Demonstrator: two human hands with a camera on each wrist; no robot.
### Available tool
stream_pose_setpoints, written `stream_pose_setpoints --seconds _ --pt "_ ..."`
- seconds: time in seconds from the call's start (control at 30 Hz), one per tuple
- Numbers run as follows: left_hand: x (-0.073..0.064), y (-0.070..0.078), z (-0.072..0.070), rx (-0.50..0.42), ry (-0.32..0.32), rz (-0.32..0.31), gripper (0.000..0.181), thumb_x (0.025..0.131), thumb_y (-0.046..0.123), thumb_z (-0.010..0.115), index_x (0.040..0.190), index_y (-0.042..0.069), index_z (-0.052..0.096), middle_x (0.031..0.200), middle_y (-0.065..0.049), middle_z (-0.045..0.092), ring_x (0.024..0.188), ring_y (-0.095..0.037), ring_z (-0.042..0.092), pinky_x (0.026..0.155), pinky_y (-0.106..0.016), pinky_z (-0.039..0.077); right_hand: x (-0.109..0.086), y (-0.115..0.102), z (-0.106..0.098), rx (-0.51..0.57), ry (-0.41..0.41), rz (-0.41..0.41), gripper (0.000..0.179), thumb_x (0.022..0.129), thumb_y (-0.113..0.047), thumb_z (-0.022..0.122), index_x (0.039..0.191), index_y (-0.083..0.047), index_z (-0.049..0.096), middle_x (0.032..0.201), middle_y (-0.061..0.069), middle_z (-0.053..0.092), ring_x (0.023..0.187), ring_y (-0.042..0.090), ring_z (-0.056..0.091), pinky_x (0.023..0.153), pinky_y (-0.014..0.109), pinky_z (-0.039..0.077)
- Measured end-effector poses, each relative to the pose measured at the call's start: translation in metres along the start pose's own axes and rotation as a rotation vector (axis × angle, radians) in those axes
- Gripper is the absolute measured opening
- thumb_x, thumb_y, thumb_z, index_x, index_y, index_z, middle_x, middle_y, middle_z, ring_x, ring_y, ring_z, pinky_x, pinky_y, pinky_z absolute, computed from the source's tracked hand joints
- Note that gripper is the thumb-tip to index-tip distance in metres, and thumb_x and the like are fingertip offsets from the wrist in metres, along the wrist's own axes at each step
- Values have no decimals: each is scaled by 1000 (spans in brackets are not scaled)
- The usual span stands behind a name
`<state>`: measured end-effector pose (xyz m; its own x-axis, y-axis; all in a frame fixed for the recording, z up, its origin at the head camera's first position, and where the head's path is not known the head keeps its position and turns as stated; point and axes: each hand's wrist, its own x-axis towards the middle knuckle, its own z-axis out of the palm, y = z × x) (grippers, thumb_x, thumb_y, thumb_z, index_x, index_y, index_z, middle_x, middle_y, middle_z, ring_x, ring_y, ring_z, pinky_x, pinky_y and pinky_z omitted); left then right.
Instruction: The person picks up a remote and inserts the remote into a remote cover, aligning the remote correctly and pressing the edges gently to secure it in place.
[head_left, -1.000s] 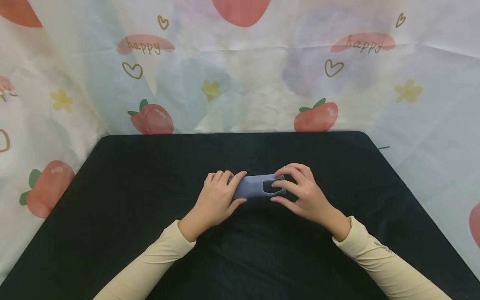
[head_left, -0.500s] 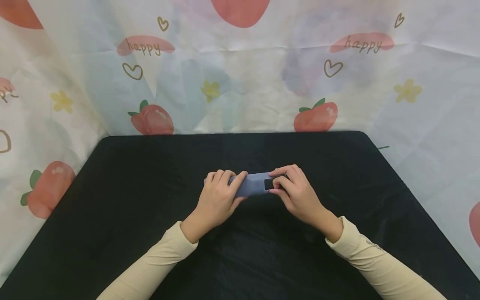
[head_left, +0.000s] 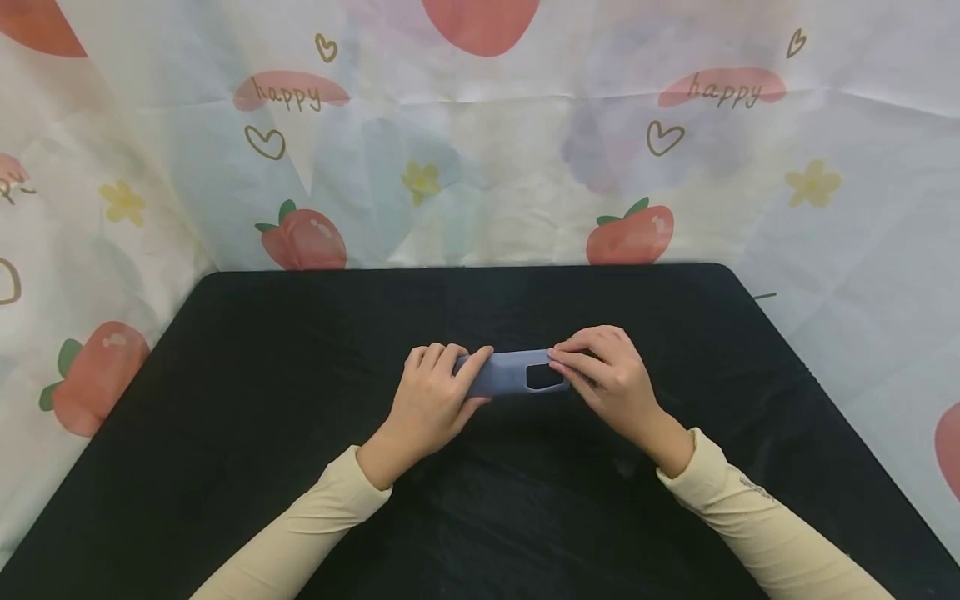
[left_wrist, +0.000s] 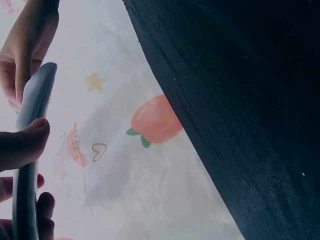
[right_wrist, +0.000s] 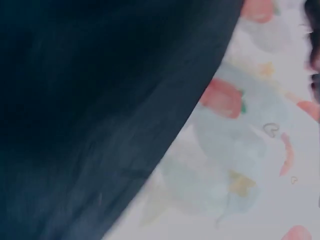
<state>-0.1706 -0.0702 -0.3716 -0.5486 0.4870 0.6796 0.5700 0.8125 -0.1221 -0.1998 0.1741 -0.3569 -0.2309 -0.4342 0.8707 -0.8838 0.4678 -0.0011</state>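
Observation:
A blue phone case (head_left: 506,374) with a dark cutout near its right end is held above the black table. My left hand (head_left: 431,396) grips its left end, thumb along the near edge and fingers over the far edge. My right hand (head_left: 611,379) pinches at the right end beside the cutout, thumb and fingertips close together. In the left wrist view the phone case (left_wrist: 34,100) appears edge-on, with the right hand (left_wrist: 30,45) at its top end. Whether a phone sits inside I cannot tell. The right wrist view barely catches a dark part of a hand at its right edge.
A black-covered table (head_left: 480,500) spreads beneath both hands. Behind it and at the sides hangs a pale curtain (head_left: 495,183) printed with fruit, flowers, hearts and "happy".
My right hand first moved in over the cutout with a bent finger, then shifted slightly right, its fingertips now drawn together at the case's end. The left hand kept its grip nearly still.

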Motion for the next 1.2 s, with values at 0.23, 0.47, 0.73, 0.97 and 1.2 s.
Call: stream_pose_setpoints --seconds 0.23,0.47,0.73,0.97,1.2 --pt "1 0 -1 -31 -19 -34 57 73 38 79 124 21 61 91 -6 61 79 -21 54 72 -35 42 2 4 7 -129 72 -280 18 89 -6 60 76 3 71 75 11 68 71 26 62 74 46 46" --pt "3 -3 -1 -41 -41 -15 57 73 38 79 123 19 61 93 -5 61 83 -22 55 78 -37 43 -1 3 3 -91 -269 -30 60 82 -52 65 113 -1 62 103 12 65 92 25 60 81 42 46" --pt "4 -15 -5 -38 9 -24 61 67 39 82 121 18 62 94 -2 62 86 -22 56 84 -40 42 -4 9 -5 -179 -295 -48 56 85 -52 61 113 -3 64 96 8 70 84 21 64 77 42 47" --pt "1 -35 -12 -51 5 -56 61 64 36 85 118 17 63 95 -3 62 89 -24 57 89 -43 40 -9 17 -20 -208 -330 24 63 89 -59 44 113 -4 64 98 10 69 88 25 62 83 46 45" --pt "0 -45 -5 -93 -49 -76 60 64 37 85 117 16 64 94 -3 62 90 -23 58 92 -45 40 -8 28 -11 -197 -299 8 65 84 -60 54 113 -3 65 95 11 63 87 27 57 82 47 43"
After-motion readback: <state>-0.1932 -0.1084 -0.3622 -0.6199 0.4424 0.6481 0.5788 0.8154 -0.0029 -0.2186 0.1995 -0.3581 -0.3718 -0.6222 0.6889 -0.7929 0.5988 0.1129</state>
